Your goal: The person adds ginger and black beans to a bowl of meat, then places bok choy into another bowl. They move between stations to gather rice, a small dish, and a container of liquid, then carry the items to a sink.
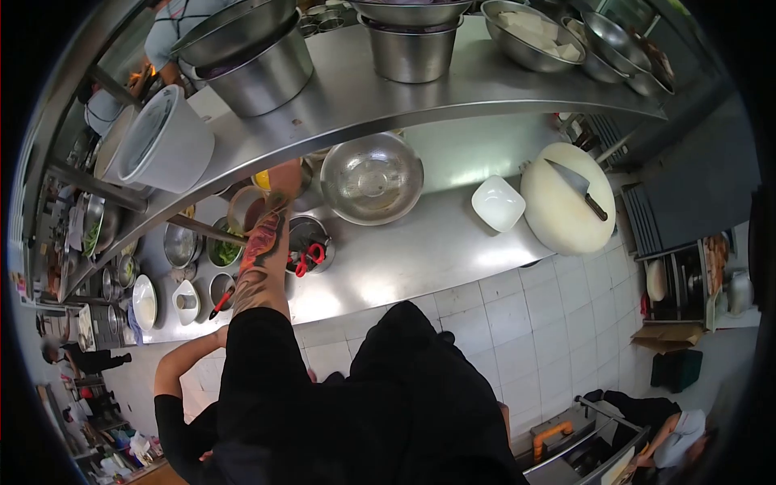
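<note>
My left hand reaches forward on a tattooed forearm to the back of the steel counter, just under the edge of the upper shelf. It hovers over small round containers: one with a brownish sauce and one with something yellow. The shelf edge and the fingers hide whether it grips anything. A large empty steel bowl stands right of the hand. My right hand is out of view.
A round white cutting board with a cleaver and a white square dish lie to the right. Red-handled tools sit in a tub. Steel pots and a white bucket stand on the shelf. Another person's bent arm is at left.
</note>
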